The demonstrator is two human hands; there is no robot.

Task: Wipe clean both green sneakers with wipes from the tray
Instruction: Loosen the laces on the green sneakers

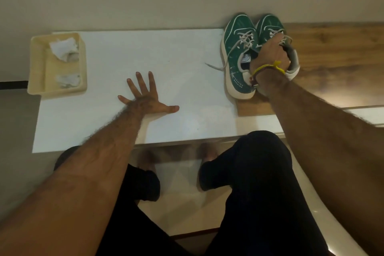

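Both green sneakers (239, 48) sit far right; the right hand (270, 54) grips the right one's collar. The left hand (145, 97) lies flat, fingers spread, on the white board (187, 68).

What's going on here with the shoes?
A person seated at a white table is getting ready to clean a pair of green sneakers. The right hand grips the sneakers at their openings, at the table's right end. The left hand rests flat and open on the table. A beige tray at the left end holds crumpled wipes, none picked up yet.
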